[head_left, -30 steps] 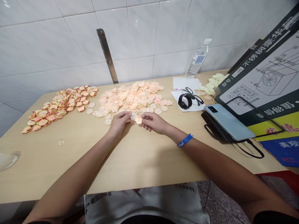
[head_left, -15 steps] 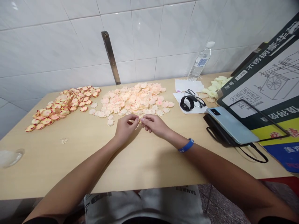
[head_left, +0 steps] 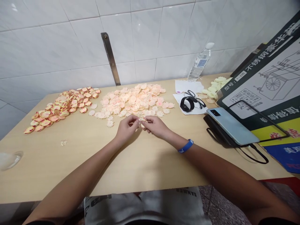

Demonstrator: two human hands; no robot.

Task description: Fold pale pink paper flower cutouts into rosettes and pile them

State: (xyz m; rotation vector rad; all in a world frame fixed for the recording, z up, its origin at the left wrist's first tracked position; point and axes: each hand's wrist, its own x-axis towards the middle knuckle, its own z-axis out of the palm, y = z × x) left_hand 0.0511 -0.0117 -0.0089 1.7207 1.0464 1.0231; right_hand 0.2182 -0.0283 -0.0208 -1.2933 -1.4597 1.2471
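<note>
My left hand (head_left: 127, 128) and my right hand (head_left: 155, 126) meet over the table, just in front of a heap of pale pink scalloped petal pieces (head_left: 134, 98). Thumb and fingers of both hands are pinched on one small pale petal piece (head_left: 142, 124), mostly covered by the fingertips. To the left lies a second heap, of yellowish petal pieces with red edges (head_left: 58, 107). A few small pale scraps (head_left: 63, 142) rest on the wooden table (head_left: 112, 175) left of my forearms.
Rightward are a black watch (head_left: 187, 104) and glasses on white paper, a water bottle (head_left: 199, 65), pale green petal pieces (head_left: 217, 87), a phone (head_left: 234, 125) on a black object with a cable, and a leaning printed box (head_left: 264, 78). A blurred clear object (head_left: 10, 160) sits at far left.
More of the pale petal piece shows between my fingertips than before. Both hands have stayed in nearly the same place, with slight finger movement.
</note>
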